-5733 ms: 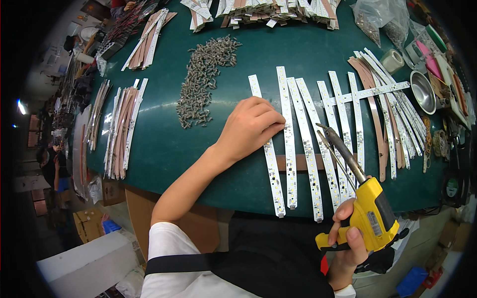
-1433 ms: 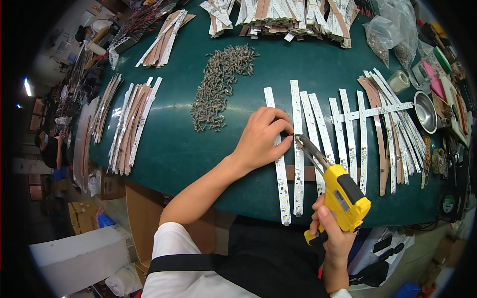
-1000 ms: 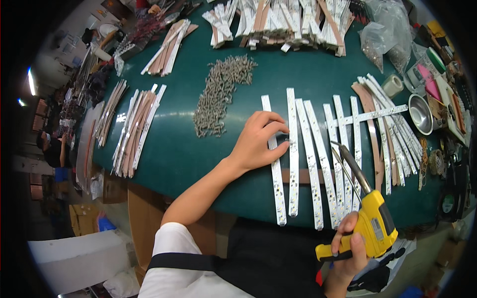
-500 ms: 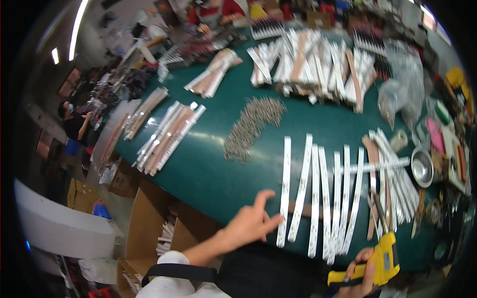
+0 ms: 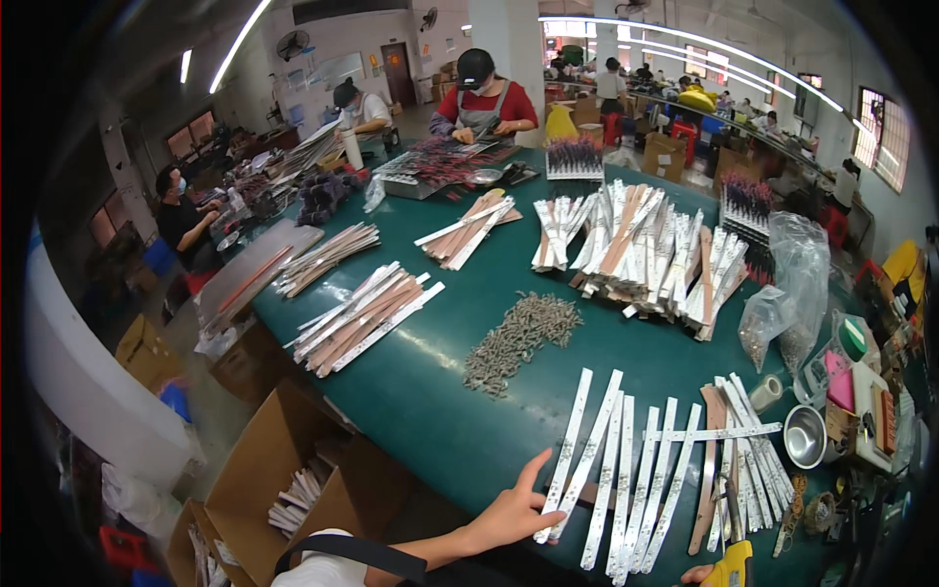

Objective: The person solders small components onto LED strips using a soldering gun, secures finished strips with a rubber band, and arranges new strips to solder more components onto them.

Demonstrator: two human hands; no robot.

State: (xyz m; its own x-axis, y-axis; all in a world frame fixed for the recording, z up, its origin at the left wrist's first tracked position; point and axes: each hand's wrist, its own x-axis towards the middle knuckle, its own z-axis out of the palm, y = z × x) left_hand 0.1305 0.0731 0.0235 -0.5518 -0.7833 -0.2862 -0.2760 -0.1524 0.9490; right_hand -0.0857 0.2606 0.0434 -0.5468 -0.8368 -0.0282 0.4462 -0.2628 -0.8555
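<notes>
Head view, white strip (image 5: 569, 440) partly behind left fingers (image 5: 533, 472)

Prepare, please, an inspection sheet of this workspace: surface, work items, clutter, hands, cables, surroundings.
Surface: green tabletop, glossy.
Work items: white LED strips roughly side by side; pile of small metal parts beyond.
Clutter: metal bowl, plastic bags at right.
Hands: left hand open by the leftmost strips, contact unclear; right hand holding yellow soldering gun, partly cropped.
Cables: nothing seen at the gun; elsewhere unclear.
Surroundings: open cardboard box lower left; co-workers beyond.
</notes>
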